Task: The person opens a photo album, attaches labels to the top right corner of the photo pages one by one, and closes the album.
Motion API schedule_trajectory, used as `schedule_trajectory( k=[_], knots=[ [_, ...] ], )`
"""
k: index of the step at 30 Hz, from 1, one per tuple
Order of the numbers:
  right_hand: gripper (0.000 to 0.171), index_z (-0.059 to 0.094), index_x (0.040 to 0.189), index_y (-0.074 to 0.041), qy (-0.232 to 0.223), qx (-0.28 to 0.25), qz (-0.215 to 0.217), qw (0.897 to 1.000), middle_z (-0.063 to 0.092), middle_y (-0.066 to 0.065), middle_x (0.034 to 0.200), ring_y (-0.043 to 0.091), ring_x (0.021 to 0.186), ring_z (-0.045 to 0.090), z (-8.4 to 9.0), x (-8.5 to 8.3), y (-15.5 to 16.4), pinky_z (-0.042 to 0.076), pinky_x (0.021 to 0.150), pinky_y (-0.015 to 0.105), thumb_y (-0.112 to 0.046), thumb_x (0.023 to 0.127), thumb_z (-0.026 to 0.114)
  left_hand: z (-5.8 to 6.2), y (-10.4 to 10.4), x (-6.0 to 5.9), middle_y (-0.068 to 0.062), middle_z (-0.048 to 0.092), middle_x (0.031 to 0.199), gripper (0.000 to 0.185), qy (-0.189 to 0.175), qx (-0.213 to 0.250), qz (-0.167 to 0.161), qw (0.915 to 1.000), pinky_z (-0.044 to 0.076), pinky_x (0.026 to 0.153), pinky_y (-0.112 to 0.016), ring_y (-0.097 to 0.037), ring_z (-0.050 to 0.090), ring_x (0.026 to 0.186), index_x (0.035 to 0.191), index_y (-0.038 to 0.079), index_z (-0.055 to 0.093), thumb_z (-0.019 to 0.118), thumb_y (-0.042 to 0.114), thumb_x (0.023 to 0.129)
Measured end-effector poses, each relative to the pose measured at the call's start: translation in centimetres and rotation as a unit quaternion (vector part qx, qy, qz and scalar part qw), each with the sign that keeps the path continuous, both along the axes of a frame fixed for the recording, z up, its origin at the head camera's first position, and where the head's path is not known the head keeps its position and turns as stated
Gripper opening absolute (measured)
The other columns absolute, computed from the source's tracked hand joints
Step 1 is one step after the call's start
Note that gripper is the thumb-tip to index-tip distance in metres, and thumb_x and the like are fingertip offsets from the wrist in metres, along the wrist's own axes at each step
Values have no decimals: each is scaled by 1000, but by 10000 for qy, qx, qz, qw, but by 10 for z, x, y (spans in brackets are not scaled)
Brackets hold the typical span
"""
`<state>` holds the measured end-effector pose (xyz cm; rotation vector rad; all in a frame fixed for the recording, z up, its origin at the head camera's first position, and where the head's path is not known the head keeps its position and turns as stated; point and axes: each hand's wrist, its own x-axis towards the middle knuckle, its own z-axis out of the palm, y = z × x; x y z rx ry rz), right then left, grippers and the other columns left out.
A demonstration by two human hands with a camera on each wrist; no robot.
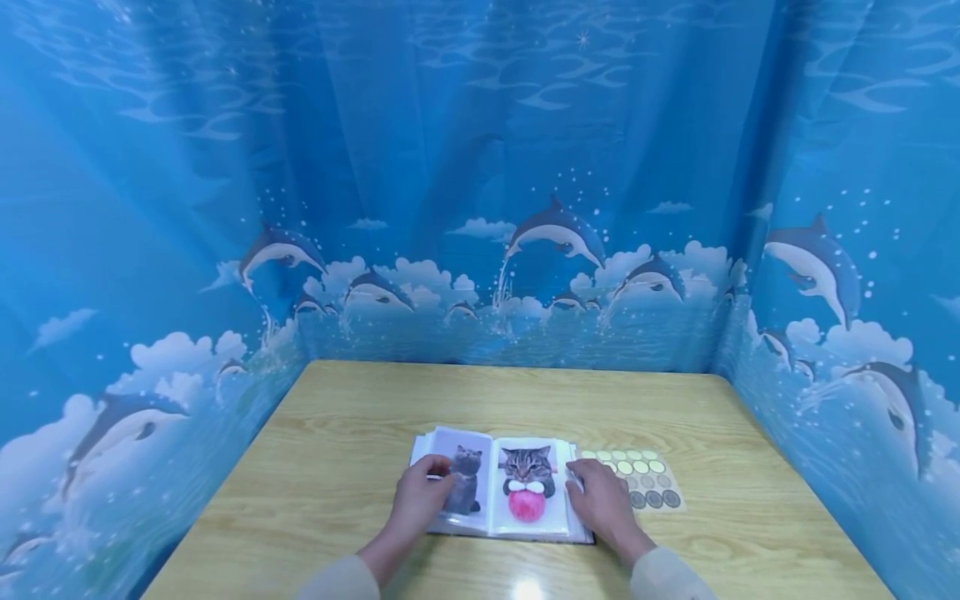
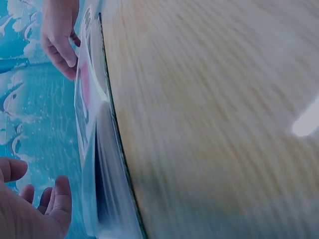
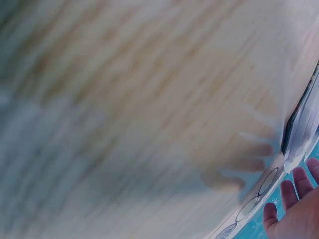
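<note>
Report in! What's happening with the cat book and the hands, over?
Left hand at the left side of the photo album, right hand at its right. Opened to two cat pictures. Circle sheet partly hidden by right hand.

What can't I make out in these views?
Head: lower-left part of the pale rectangular sheet of yellow and grey discs, behind the bare right hand.
Head: deeper pages of the open white-paged photo album, under the top ones.
Left wrist: part of the bare left hand, cut by frame edges.

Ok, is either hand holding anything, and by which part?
The left hand looks empty; whether the right hand, at the right edge of the photo album, pinches that edge can't be told.
</note>
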<state>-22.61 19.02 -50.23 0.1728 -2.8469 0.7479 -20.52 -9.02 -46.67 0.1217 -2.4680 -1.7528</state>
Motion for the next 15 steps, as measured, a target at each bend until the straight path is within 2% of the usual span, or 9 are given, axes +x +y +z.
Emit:
schedule_trajectory(
  k=[4, 7, 10, 15],
  knots=[
    [30, 68, 118, -1, 76, -57, -61, 9999, 63, 22, 123, 43, 115, 57, 2, 0, 5, 42, 93, 64, -14, 91, 64, 0, 13, -5, -17, 67, 98, 28, 219, -207, -380, 9988, 57, 77, -39, -25, 65, 86, 107, -9, 65, 72, 2, 82],
    [32, 67, 120, -1, 67, -53, -144, 9999, 63, 22, 125, 43, 116, 56, 4, 0, 9, 41, 93, 64, -16, 92, 63, 1, 24, -8, -16, 66, 101, 34, 134, -330, -597, 9976, 56, 85, -43, -26, 64, 92, 112, -7, 64, 74, 5, 81],
    [33, 66, 121, 0, 72, -15, -204, 9998, 62, 23, 126, 44, 117, 56, 5, -1, 15, 41, 94, 65, -18, 93, 62, 3, 35, -9, -17, 65, 104, 39, 42, -429, -766, 9961, 55, 85, -45, -27, 62, 93, 115, -6, 63, 75, 7, 81],
    [36, 64, 124, 2, 36, 33, -311, 9995, 59, 25, 129, 46, 120, 53, 6, -2, 25, 39, 95, 66, -19, 95, 60, 5, 54, -10, -16, 66, 103, 41, 26, -702, -863, 9938, 55, 78, -42, -26, 61, 90, 116, -3, 65, 77, 11, 80]
  ],
)
